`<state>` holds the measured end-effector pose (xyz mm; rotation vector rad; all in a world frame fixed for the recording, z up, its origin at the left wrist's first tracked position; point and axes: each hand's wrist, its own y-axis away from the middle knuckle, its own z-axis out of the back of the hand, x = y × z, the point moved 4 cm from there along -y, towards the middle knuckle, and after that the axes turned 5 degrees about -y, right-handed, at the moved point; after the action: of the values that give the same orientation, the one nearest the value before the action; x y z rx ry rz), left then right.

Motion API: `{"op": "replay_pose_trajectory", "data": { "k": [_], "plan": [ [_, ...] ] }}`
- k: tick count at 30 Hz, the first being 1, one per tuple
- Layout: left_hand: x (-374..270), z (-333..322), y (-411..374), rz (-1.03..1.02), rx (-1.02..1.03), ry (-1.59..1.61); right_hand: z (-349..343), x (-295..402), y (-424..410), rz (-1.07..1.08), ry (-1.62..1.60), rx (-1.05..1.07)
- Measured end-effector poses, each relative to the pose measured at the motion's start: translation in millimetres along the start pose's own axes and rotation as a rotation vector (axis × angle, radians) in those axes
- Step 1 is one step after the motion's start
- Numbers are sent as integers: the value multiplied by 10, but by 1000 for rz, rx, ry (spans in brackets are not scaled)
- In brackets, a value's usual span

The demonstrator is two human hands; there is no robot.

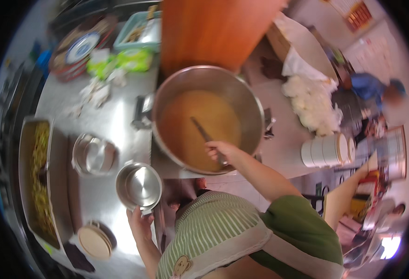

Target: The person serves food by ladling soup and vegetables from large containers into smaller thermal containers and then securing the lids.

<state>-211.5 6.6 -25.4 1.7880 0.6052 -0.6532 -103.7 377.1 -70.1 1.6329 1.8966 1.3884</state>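
My right hand (222, 152) grips the dark handle of a ladle-like utensil (200, 128) over a large stainless steel pot (251, 108). Cloudy orange-brown liquid (211, 104) fills the lower part of the pot, and the utensil's far end is hard to make out against it. At the counter's near edge, my left hand (141, 219) holds a small round steel container (131, 178) by its lower side, near a clasp. Its shiny inside shows no food. A second steel container (93, 155) stands just left of it on the metal counter (120, 143).
A long steel tray (60, 174) of chopped yellow-green food (40, 164) lies left, with round beige lids (93, 241) nearby. Behind are crumpled tissues (98, 92), green packets (134, 59) and a teal basket (120, 43). White stacked containers (318, 153) stand right; people are beyond.
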Motion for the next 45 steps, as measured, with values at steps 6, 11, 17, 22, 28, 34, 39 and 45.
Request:
{"op": "replay_pose_trajectory", "data": {
  "k": [6, 11, 17, 22, 28, 34, 39, 45],
  "plan": [
    [314, -188, -382, 52, 21, 244, 432, 770, 321, 259, 1545, -534],
    [226, -268, -386, -84, 147, 173, 276, 867, 950, 211, 1639, -635],
    [209, -243, -560, 91, 179, 200, 230, 531, 886, 73, 1689, -435],
    [172, -280, -500, 118, 187, 195, 51, 311, 761, 88, 1466, -287],
    [72, -338, -554, 25, 111, 164, 82, 47, 491, 51, 801, -146],
    [118, -533, -462, 92, 228, 140, 205, -56, 720, 127, 560, 43],
    [106, -799, -198, 19, 178, 65, 261, -135, 919, 241, 668, 12],
    [399, -522, -722, -146, 333, 88, 104, -203, 1598, 285, 395, 53]
  ]
}}
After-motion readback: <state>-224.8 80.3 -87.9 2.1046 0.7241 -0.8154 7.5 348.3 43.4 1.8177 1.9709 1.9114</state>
